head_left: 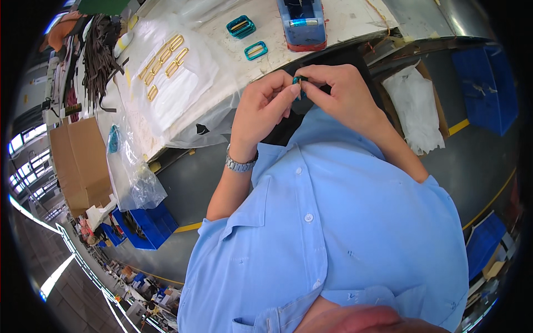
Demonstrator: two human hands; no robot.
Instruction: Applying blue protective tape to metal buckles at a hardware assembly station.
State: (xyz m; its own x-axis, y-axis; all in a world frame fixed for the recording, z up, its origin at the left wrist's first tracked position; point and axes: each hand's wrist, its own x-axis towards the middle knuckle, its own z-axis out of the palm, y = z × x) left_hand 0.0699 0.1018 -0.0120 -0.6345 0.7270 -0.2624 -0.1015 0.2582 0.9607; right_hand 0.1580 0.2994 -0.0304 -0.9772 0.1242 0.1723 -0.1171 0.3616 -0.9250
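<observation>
In front of my chest, at the table's front edge, both hands pinch a small teal buckle (296,81). A glint of gold shows on it, and fingers cover most of its shape. My left hand (265,105), with a metal watch at the wrist, grips it between thumb and forefinger. Thumb and fingers of my right hand (344,97) close on its other side. Just beyond lies a single teal buckle (256,51) with a gold centre bar. Farther back rests a small stack of teal buckles (241,26).
Several gold buckles (166,55) lie on white sheeting (194,77) at the left. A blue tape dispenser (304,36) stands at the table edge, beyond my hands. Left of the table are a clear plastic bag (133,177), a cardboard box (80,161) and blue bins (150,225); another blue bin (488,91) is right.
</observation>
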